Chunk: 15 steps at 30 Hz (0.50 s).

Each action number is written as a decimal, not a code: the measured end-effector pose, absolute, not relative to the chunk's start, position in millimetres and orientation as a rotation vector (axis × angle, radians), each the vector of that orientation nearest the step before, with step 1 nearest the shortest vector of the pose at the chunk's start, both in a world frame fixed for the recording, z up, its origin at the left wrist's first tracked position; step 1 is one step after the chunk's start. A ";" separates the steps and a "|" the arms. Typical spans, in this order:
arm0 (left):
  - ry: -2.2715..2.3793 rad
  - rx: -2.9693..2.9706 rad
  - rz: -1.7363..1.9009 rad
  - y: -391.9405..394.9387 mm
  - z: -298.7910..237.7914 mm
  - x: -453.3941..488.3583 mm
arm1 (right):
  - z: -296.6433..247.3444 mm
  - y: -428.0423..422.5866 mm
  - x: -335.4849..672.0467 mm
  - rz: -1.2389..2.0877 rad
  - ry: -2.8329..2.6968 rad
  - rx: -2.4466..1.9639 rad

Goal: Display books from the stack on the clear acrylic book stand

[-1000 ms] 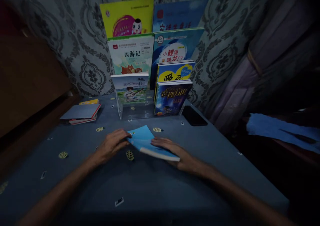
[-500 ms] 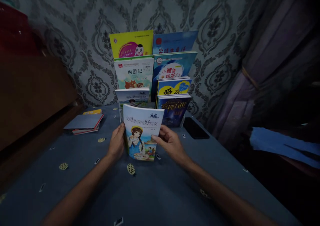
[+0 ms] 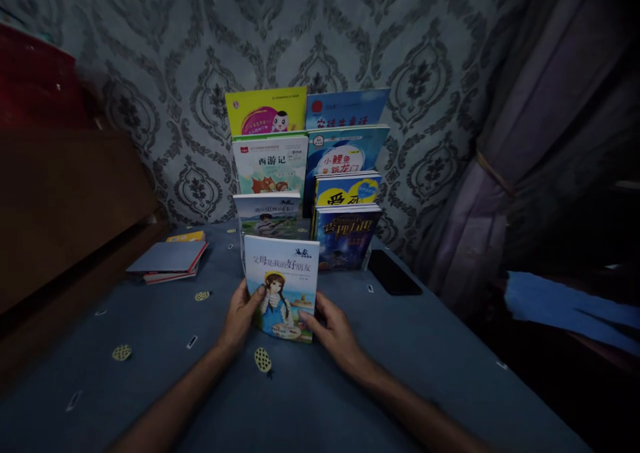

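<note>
Between my two hands a book [image 3: 287, 269] with a pale blue cover stands nearly upright, a drawn girl in a yellow hat on its front. My left hand [image 3: 240, 319] grips its left edge, thumb across the cover. On the lower right edge my right hand [image 3: 333, 333] has its thumb on the front and its fingers behind. Just behind it, a grey-blue book [image 3: 267, 214] stands on the left of a tiered display. To its right is a dark blue book [image 3: 347, 239], with a yellow-and-blue book [image 3: 345, 190] behind that.
Taller books rise at the back: a white one [image 3: 270, 163], a yellow one [image 3: 265, 109] and blue ones [image 3: 347, 106]. A black phone-like slab [image 3: 395, 273] lies right of the display. A small stack of books [image 3: 167, 259] lies left on the blue tablecloth [image 3: 165, 386].
My left thumb has come round onto the book's front cover. The book now faces me more squarely, and my right hand sits lower on its edge. The camera view has tilted up slightly.
</note>
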<state>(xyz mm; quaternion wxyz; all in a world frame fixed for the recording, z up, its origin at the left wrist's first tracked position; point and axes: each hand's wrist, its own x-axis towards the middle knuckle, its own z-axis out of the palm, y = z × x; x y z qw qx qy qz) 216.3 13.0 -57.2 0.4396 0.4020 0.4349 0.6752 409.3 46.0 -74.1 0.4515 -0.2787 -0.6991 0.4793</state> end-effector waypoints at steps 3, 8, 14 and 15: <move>1.067 0.960 1.670 10.0 -49.2 220.8 | -71.7 46.7 406.7 1.334 -1.609 -0.647; 1.026 0.730 1.571 5.9 -52.9 226.2 | -65.2 42.5 402.8 1.755 -1.372 -0.610; 0.872 0.646 1.237 -1.2 -57.4 236.6 | -58.3 30.9 399.7 1.996 -1.143 -0.469; 0.860 0.697 1.214 -2.5 -58.2 237.5 | -58.1 30.1 399.5 2.013 -1.142 -0.456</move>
